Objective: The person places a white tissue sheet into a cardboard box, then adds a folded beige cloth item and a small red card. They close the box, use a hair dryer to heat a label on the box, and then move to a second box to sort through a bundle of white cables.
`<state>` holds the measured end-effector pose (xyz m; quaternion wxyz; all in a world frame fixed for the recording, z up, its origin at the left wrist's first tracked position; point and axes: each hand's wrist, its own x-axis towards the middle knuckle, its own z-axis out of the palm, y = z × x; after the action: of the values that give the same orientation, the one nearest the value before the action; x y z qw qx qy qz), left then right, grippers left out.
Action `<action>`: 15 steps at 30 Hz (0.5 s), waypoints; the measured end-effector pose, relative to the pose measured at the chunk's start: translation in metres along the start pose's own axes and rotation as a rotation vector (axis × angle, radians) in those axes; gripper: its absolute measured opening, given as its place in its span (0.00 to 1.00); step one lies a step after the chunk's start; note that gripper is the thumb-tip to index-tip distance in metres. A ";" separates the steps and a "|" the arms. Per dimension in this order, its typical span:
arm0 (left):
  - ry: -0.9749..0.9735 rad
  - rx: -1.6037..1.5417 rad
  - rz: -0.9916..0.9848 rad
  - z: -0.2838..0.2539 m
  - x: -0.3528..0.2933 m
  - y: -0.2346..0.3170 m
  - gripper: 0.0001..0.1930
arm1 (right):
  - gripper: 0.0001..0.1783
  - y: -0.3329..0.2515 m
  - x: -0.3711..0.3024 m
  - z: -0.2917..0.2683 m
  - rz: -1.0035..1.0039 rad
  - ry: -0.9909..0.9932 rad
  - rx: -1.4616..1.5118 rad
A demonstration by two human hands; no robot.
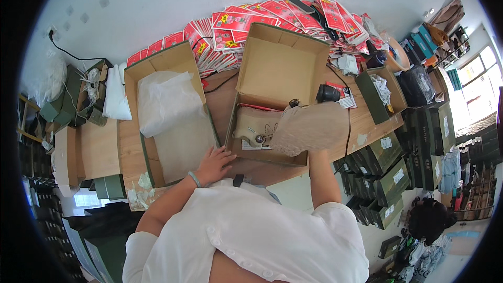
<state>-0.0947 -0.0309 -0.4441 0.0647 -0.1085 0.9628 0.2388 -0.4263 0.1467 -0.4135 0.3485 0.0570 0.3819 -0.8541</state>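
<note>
Here the right hand is holding a tan boot sole-up over the open shoebox, its fingers hidden beneath. The left hand is resting near the tabletop's front edge, fingers spread wide against the lid.

A tan shoe, brown cardboard boxes, white tissue paper, red-and-yellow printed packets

Bright daylight from windows at right floods the scene. Fisheye distortion bends the edges; black vignette rings the sharp frame.
</note>
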 end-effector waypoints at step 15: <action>0.232 -1.419 0.085 -0.107 -0.066 0.072 0.43 | 0.21 0.088 -0.091 0.165 0.205 -0.922 0.430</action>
<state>-0.0559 -0.0080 -0.3064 -0.1333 -0.1115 0.5798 0.7960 -0.2742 0.0416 -0.3183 0.5429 -0.2177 -0.0029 -0.8111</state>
